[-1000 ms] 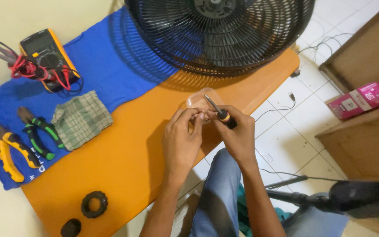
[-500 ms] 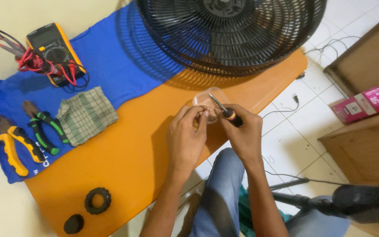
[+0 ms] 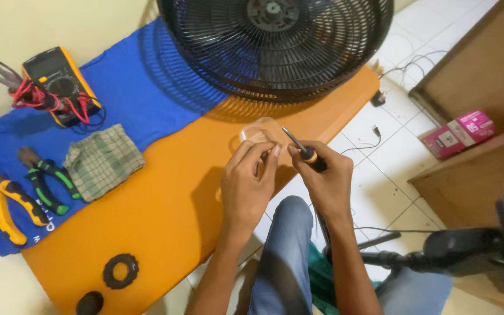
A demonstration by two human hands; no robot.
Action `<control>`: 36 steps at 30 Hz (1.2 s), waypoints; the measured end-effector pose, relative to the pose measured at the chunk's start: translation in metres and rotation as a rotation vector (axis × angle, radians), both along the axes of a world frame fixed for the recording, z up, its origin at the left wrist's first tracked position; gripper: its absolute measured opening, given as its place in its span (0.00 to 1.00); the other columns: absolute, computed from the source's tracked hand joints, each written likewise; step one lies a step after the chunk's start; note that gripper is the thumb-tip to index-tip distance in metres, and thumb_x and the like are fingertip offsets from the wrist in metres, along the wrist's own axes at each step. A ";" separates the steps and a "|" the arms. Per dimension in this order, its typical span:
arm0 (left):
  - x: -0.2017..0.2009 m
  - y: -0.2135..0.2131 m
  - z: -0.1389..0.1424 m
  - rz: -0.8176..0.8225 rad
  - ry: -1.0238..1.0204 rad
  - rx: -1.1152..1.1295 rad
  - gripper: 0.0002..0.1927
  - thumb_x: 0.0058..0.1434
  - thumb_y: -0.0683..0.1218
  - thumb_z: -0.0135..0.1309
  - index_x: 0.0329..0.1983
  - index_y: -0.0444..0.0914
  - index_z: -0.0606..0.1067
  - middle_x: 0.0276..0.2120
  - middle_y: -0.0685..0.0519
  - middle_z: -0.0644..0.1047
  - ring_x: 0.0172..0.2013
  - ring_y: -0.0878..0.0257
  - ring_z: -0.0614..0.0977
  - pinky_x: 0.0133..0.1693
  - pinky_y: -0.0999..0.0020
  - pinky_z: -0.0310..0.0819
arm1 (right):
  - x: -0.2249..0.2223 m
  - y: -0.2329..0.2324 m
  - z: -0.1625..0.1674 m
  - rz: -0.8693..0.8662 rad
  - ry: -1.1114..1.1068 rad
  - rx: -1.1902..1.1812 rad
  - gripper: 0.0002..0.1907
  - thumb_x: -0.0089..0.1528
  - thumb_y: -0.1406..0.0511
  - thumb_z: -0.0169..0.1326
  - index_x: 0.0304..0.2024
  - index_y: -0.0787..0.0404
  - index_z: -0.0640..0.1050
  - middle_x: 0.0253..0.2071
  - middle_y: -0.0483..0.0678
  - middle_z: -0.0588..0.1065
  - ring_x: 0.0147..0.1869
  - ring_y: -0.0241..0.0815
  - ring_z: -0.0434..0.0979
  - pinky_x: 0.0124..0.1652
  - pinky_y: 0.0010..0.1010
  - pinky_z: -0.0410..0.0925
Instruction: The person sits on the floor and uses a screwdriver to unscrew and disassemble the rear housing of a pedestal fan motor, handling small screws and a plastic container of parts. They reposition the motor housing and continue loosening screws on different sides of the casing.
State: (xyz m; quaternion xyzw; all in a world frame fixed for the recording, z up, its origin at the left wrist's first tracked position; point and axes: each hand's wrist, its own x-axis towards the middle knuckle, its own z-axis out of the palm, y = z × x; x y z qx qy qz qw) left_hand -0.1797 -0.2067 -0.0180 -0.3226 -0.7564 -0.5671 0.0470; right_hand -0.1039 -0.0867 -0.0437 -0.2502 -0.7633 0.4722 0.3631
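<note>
My right hand grips a screwdriver with a black and orange handle, its metal shaft pointing up and left. My left hand has its fingertips pinched together close to my right thumb; something very small may sit between them, but I cannot make it out. Both hands hover at the near edge of the orange table. Just beyond them a small clear plastic container rests on the table. A black fan grille lies across the table's far end.
A blue cloth holds a yellow multimeter with red and black leads, a checked rag, green-handled pliers and yellow-handled pliers. A black ring nut and black cap lie near the corner. A fan stand lies right.
The camera view has shifted a little, so the table sits lower and to the right in the frame. Both hands stay together near the clear container, the screwdriver still in my right hand.
</note>
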 end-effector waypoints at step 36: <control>0.136 0.103 0.020 -0.627 0.059 0.089 0.05 0.65 0.43 0.59 0.42 0.38 0.81 0.28 0.54 0.75 0.23 0.66 0.69 0.26 0.69 0.65 | 0.199 0.021 0.029 -0.620 0.042 0.128 0.08 0.60 0.68 0.66 0.40 0.64 0.83 0.23 0.40 0.72 0.28 0.25 0.66 0.27 0.19 0.60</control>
